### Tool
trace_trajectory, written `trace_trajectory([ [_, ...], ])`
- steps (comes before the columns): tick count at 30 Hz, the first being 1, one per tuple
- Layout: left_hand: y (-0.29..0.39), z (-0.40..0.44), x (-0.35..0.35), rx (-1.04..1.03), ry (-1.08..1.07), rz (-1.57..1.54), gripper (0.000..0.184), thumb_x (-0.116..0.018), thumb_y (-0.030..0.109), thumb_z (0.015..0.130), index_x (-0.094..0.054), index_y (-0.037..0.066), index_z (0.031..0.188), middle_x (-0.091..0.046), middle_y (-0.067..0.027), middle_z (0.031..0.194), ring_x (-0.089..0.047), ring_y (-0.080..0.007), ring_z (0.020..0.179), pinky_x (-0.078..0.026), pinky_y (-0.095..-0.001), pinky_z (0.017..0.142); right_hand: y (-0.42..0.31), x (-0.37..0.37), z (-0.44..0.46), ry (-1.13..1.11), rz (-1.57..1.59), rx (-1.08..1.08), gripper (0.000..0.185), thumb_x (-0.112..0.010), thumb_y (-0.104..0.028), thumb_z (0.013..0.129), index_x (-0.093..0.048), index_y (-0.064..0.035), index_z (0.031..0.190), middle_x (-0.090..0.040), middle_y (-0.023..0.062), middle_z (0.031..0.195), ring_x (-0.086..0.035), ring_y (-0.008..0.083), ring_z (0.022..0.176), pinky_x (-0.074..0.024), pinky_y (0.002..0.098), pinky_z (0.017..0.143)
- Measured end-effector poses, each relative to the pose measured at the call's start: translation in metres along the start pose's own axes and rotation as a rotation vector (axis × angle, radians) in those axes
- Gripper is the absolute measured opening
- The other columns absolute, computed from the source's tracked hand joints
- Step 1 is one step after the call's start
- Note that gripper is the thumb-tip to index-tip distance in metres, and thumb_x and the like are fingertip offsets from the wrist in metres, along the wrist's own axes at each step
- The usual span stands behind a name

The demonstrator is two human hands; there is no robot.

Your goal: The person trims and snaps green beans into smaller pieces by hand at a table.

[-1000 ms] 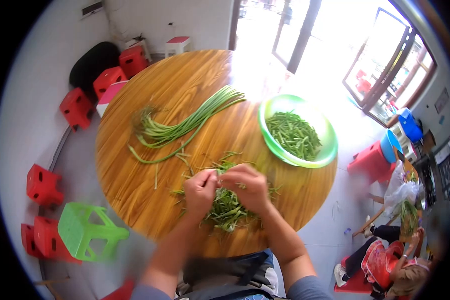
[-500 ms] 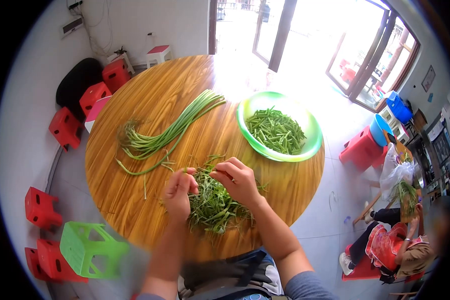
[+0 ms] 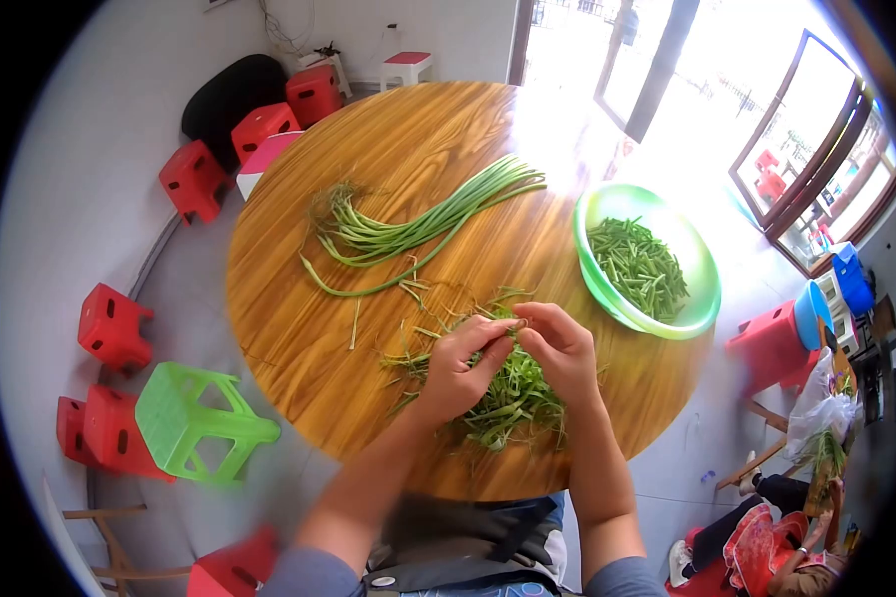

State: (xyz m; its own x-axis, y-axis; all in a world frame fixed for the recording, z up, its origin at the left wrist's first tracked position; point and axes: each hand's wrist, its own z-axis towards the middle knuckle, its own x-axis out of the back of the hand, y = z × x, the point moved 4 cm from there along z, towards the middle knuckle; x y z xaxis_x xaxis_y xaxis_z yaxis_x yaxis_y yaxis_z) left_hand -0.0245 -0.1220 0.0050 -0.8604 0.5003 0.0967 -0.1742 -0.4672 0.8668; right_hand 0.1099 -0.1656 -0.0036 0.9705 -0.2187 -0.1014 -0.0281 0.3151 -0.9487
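Two bare hands meet over the round wooden surface (image 3: 309, 368) in the head view, close together, their fingers curled in and their thumbs and fingertips pinched. The left hand (image 3: 463, 364) and right hand (image 3: 565, 350) come together at the fingertips; whether a bit of stem sits between them is too small to tell. Just beneath and between the forearms lies a loose pile of leafy trimmings (image 3: 516, 400), spread near the close edge, partly covered by the hands. Beyond it, to the left, a bundle of long green stems (image 3: 433, 225) lies in a curve, its root ends toward the left and its pale green shafts fanning toward the right. A few stray scraps (image 3: 354, 325) lie between bundle and pile. To the right of the hands, apart from them, a green and white bowl (image 3: 705, 308) holds many short cut stems (image 3: 639, 271). A light green stool (image 3: 174, 413) stands on the floor at left, and a seated person (image 3: 762, 547) shows at lower right.
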Motion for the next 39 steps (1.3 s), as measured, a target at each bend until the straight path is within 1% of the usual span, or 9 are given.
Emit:
trace_trajectory([
  [4, 0.001, -0.001, -0.002, 0.016, -0.012, 0.071, 0.018, -0.060, 0.001, 0.080, -0.060, -0.003, 0.098, -0.058, -0.0093, 0.078, -0.055, -0.0158, 0.067, -0.044, -0.0272, 0.061, -0.015, -0.004, -0.001, 0.171, -0.350, 0.300, 0.007, -0.065, 0.001, 0.077, -0.063, 0.0019, 0.085, -0.058, 0.0041, 0.082, -0.052, 0.0063, 0.066, -0.0409, 0.0194, 0.055],
  [11, -0.022, -0.008, -0.006, 0.173, -0.101, -0.029, 0.016, -0.059, 0.008, 0.084, -0.060, -0.004, 0.095, -0.059, -0.0073, 0.074, -0.054, -0.0127, 0.065, -0.043, -0.0244, 0.059, -0.023, 0.002, -0.005, 0.344, -0.496, 0.379, 0.011, -0.066, 0.005, 0.073, -0.063, 0.0011, 0.083, -0.057, 0.0056, 0.080, -0.053, 0.0090, 0.065, -0.0428, 0.0216, 0.055],
  [17, -0.031, -0.006, 0.007, 0.379, 0.220, -0.505, 0.016, -0.056, 0.011, 0.088, -0.062, -0.004, 0.090, -0.061, -0.0040, 0.077, -0.053, -0.0080, 0.065, -0.041, -0.0196, 0.057, -0.027, -0.023, -0.011, 0.123, -0.687, 0.539, 0.011, -0.067, 0.003, 0.072, -0.063, -0.0002, 0.081, -0.058, 0.0065, 0.081, -0.057, 0.0137, 0.067, -0.0457, 0.0266, 0.055],
  [21, -0.041, 0.001, 0.020, 0.424, 0.370, -0.949, 0.018, -0.052, 0.015, 0.090, -0.060, -0.001, 0.096, -0.059, -0.0043, 0.078, -0.053, -0.0110, 0.065, -0.042, -0.0227, 0.059, -0.025, -0.024, -0.007, -0.244, -0.392, 0.292, 0.009, -0.066, 0.001, 0.072, -0.062, -0.0006, 0.080, -0.058, 0.0051, 0.079, -0.057, 0.0145, 0.068, -0.0453, 0.0267, 0.057],
  [29, -0.048, 0.002, 0.030, 0.475, 0.384, -1.163, 0.026, -0.045, 0.022, 0.094, -0.054, 0.000, 0.105, -0.054, -0.0023, 0.068, -0.043, -0.0099, 0.054, -0.034, -0.0229, 0.053, -0.015, 0.015, -0.007, -0.357, 0.425, 0.041, 0.011, -0.064, -0.004, 0.075, -0.056, 0.0018, 0.071, -0.051, 0.0040, 0.072, -0.044, 0.0107, 0.066, -0.0359, 0.0239, 0.058],
  [33, -0.051, 0.000, 0.029, 0.483, 0.263, -1.187, 0.027, -0.046, 0.022, 0.093, -0.055, -0.002, 0.105, -0.053, -0.0027, 0.068, -0.040, -0.0092, 0.053, -0.034, -0.0228, 0.053, -0.011, 0.006, -0.004, -0.269, -0.260, -0.212, 0.015, -0.068, -0.013, 0.077, -0.061, -0.0007, 0.080, -0.051, 0.0007, 0.070, -0.045, 0.0062, 0.060, -0.0353, 0.0223, 0.051],
  [34, -0.048, 0.000, 0.027, 0.484, 0.246, -1.166, 0.027, -0.045, 0.021, 0.093, -0.055, -0.002, 0.104, -0.053, -0.0028, 0.068, -0.039, -0.0090, 0.052, -0.034, -0.0227, 0.052, -0.009, 0.006, -0.001, -0.279, -0.487, -0.083, 0.015, -0.069, -0.014, 0.077, -0.062, -0.0014, 0.081, -0.052, 0.0010, 0.071, -0.044, 0.0042, 0.056, -0.0354, 0.0217, 0.048],
  [37, -0.034, 0.003, 0.024, 0.488, 0.188, -1.118, 0.025, -0.043, 0.016, 0.093, -0.057, -0.003, 0.102, -0.054, -0.0030, 0.069, -0.040, -0.0087, 0.054, -0.035, -0.0219, 0.053, 0.005, 0.014, -0.001, -0.206, -0.673, -0.308, 0.015, -0.070, -0.012, 0.076, -0.061, 0.0002, 0.077, -0.053, 0.0018, 0.065, -0.042, 0.0053, 0.053, -0.0351, 0.0221, 0.047],
  [39, -0.029, 0.003, 0.021, 0.505, 0.144, -1.096, 0.025, -0.042, 0.013, 0.093, -0.057, -0.004, 0.102, -0.054, -0.0030, 0.070, -0.042, -0.0089, 0.056, -0.036, -0.0217, 0.054, -0.003, 0.010, 0.003, -0.024, -0.669, -0.086, 0.017, -0.070, -0.015, 0.077, -0.060, -0.0001, 0.075, -0.050, 0.0009, 0.059, -0.040, 0.0051, 0.051, -0.0331, 0.0223, 0.045],
])
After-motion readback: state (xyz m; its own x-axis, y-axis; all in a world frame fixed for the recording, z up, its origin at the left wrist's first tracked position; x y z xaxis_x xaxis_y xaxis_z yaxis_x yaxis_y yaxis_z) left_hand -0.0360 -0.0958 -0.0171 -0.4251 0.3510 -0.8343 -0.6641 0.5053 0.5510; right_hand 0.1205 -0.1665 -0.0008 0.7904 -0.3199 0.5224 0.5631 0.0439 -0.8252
